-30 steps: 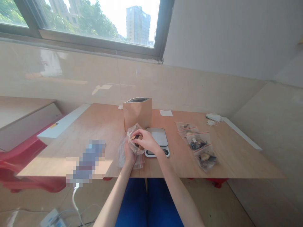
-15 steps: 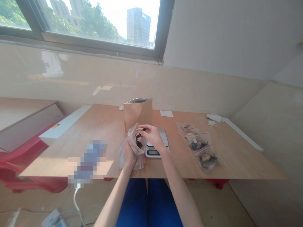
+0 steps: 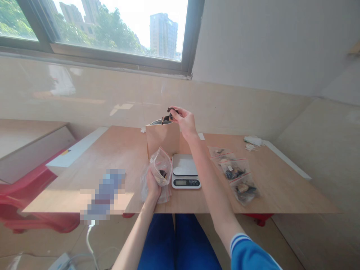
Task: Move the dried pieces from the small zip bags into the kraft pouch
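Observation:
My right hand is raised above the mouth of an upright kraft paper bag, pinching a dark dried piece between its fingers. The piece is at the bag's silver-lined opening. My left hand grips a clear plastic zip bag on the table, with dark pieces visible inside. A digital kitchen scale stands just right of that bag, with nothing on its plate.
Several small sealed bags of dark pieces lie on the wooden table to the right. White tissue sits at the back right. A pixelated object lies at the left, and a red plastic seat stands beyond the table edge.
My right hand has lifted away from the clear bag, carrying the dark piece up to the kraft bag's mouth. The scale is now uncovered. My left hand stays in place.

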